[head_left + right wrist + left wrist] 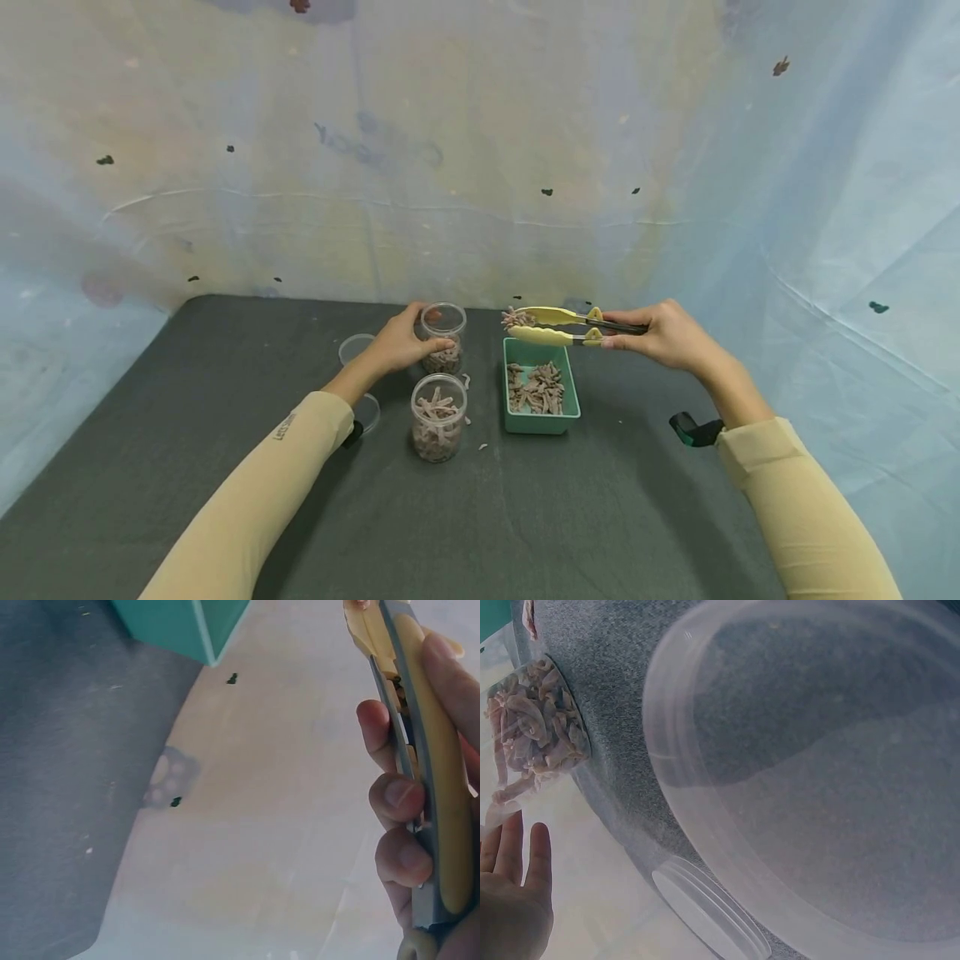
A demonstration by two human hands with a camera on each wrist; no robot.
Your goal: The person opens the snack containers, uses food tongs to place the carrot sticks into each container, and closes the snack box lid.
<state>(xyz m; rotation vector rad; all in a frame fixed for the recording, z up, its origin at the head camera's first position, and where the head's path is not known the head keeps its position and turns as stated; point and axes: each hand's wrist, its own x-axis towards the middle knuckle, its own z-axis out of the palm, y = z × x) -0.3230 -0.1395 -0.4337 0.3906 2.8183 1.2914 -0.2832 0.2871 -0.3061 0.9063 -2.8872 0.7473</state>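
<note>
In the head view my left hand (397,340) holds the far clear plastic jar (443,321), thumb in front and fingers round the back. Pinkish-brown strips fill its lower part. My right hand (667,335) grips yellow-and-black tongs (551,316); a clump of strips (517,317) is pinched between their tips. The tongs are over the back of a green rectangular tub (542,425) holding more strips. Nearer me stands a second open jar (438,437) with strips inside. In the right wrist view, fingers (401,799) curl round the tongs' handle.
Two clear round lids (369,414) lie left of the jars, the farther one partly hidden by my left arm. A few loose scraps (482,447) are on the dark table (360,517) between jars and tub. A pale sheet (465,167) hangs behind the table.
</note>
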